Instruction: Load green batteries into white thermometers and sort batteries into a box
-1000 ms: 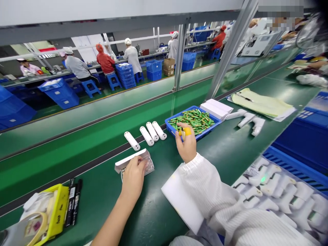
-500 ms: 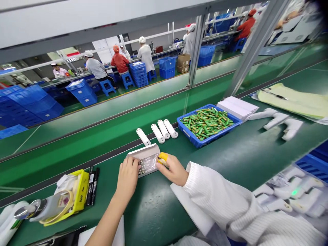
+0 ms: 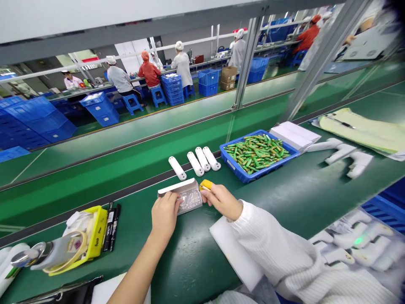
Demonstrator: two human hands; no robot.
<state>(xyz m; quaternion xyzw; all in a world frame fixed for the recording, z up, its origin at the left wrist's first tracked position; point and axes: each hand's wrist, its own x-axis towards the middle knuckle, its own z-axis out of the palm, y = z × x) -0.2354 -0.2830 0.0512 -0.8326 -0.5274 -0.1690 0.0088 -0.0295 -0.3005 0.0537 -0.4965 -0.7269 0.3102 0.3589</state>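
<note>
An open white box (image 3: 193,204) lies on the green bench in front of me, its flap raised on the far side and clear plastic pieces inside. My left hand (image 3: 164,212) is over the box's left part, fingers curled down into it; what they pinch is hidden. Just off the right end, my right hand (image 3: 224,200) is closed, with a yellow cover (image 3: 206,184) on one finger. Something small and pale shows at its fingertips, too small to name. Beyond the box lie several white oblong parts (image 3: 177,168).
Right of centre stands a blue tray (image 3: 236,168) of green cylinders, with white boxes (image 3: 295,134) behind. White gun-shaped housings (image 3: 340,153) lie further right. A yellow bin (image 3: 100,234) and black markers (image 3: 111,228) are at left. Co-workers sit across the aisle.
My left hand has shifted right over the box, covering the small metal pieces seen there before. My right hand has drawn back slightly right, out from over the box. The view has shifted slightly.
</note>
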